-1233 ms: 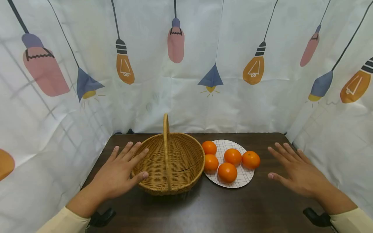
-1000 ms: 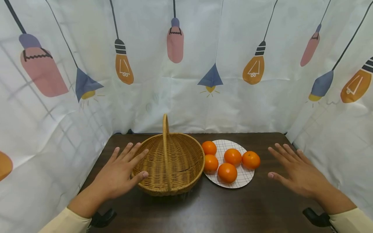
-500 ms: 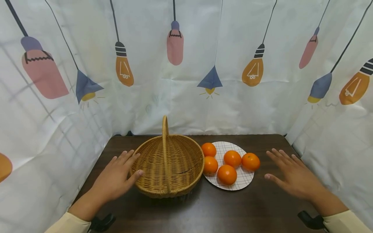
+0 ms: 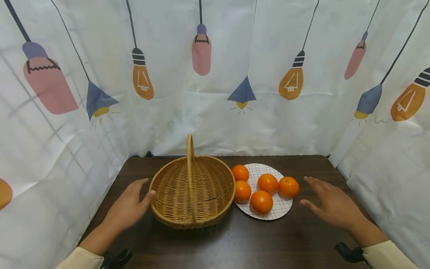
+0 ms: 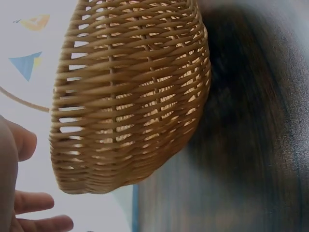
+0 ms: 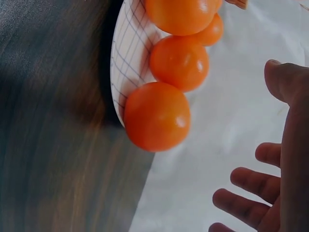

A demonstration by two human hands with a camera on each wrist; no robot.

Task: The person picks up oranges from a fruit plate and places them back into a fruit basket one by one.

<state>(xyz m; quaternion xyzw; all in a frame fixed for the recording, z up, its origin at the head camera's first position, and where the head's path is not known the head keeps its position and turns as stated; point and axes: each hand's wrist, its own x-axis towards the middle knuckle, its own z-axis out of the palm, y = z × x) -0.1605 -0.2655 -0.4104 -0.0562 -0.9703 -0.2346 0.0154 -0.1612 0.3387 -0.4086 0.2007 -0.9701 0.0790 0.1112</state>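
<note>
A wicker basket (image 4: 171, 216) with a tall arched handle (image 4: 190, 175) stands left of the middle of the table; nothing lies inside it. My left hand (image 4: 125, 205) is at the basket's left side, thumb apart from the fingers. The left wrist view shows a gap between that hand and the woven wall (image 5: 125, 96). Right of the basket, a white plate (image 4: 280, 209) with a grid pattern bears several oranges. Nearest to my right hand (image 4: 332, 203) is the rightmost orange (image 4: 289, 186); the right wrist view shows the hand apart from it, fingers extended.
The dark wooden table (image 4: 242, 246) is enclosed by a white curtain (image 4: 215, 116) printed with lamps, at the back and both sides. The basket's right rim lies close to the plate and its left oranges (image 4: 242, 191).
Both hands have come lower and a little nearer the middle, the left toward the basket's side, the right toward the plate. The basket and oranges have kept their places.
</note>
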